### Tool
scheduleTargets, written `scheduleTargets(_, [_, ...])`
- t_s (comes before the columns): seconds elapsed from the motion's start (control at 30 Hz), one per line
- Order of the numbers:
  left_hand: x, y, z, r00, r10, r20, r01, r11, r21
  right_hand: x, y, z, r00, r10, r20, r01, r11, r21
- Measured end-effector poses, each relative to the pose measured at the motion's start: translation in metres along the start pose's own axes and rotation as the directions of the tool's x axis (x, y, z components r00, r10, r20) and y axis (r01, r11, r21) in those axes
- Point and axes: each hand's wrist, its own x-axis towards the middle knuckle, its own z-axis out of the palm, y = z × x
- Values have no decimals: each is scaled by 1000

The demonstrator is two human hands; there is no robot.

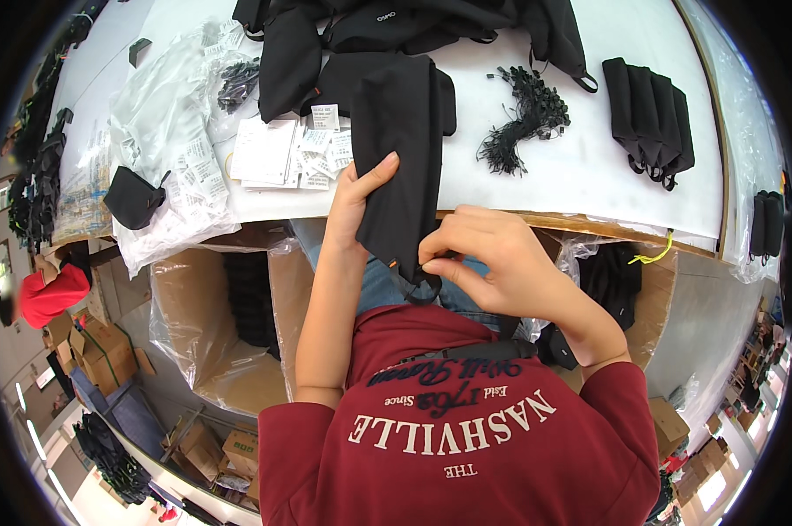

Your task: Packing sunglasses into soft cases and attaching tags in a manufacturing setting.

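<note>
A long black fabric pouch point(397, 167) slants over the table's front edge, its narrow end with a dark loop point(418, 289) hanging toward my lap. My left hand point(354, 203) is closed around its left side, thumb lying on top. Beside the narrow end, my right hand point(488, 259) is pinched, fingertips at the pouch's edge close to the loop; what they hold is too small to make out. Left of the pouch lie white paper labels point(269, 151). A bundle of black tag strings point(529, 114) rests to the right.
Black pouches point(361, 26) are heaped at the back of the white table point(466, 180). Several more point(650, 118) lie in a row at right. Clear plastic bags point(163, 123) and a small black pouch point(134, 198) are at left. Plastic-lined cartons point(207, 324) stand below the edge.
</note>
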Motion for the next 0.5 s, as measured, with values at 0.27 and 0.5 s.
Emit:
scheduleTargets(0.27, [-17,-1,17,972,147,-185,-153,988,-15,11,-12,-3,970,-179,-162,72,856,-512])
scheduleTargets(0.5, [-43,0,-5,950,307,61,-311,907,285,14,10,-24,959,-115,-260,68,981,-184])
